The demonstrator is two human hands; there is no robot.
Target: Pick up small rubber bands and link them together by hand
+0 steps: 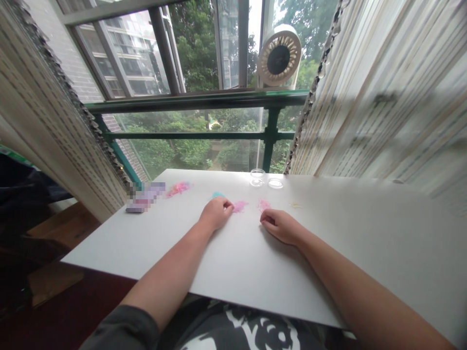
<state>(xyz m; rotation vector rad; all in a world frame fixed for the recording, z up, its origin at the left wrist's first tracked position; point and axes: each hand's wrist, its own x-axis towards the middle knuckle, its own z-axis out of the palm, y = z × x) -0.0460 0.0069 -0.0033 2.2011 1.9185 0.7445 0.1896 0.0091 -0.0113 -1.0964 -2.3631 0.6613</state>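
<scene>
My left hand (216, 213) is closed, its fingertips at the edge of a small pile of tiny purple-pink pieces (240, 207). A turquoise pile (219, 195) shows just behind its knuckles. My right hand (282, 225) rests on the table with curled fingers, close in front of a pink pile (264, 204). Whatever either hand pinches, if anything, is too small to make out. Farther right lies a sparse yellowish pile (295, 204). A larger mixed heap of pink, orange and other colours (178, 188) sits toward the table's far left.
A clear round jar (257, 178) stands near the back edge, with a clear lid (275, 183) beside it. A blurred-out flat purple item (146, 197) lies at the left edge of the white table (233, 272). Behind are a railing (197, 101), a white fan (280, 57) and curtains.
</scene>
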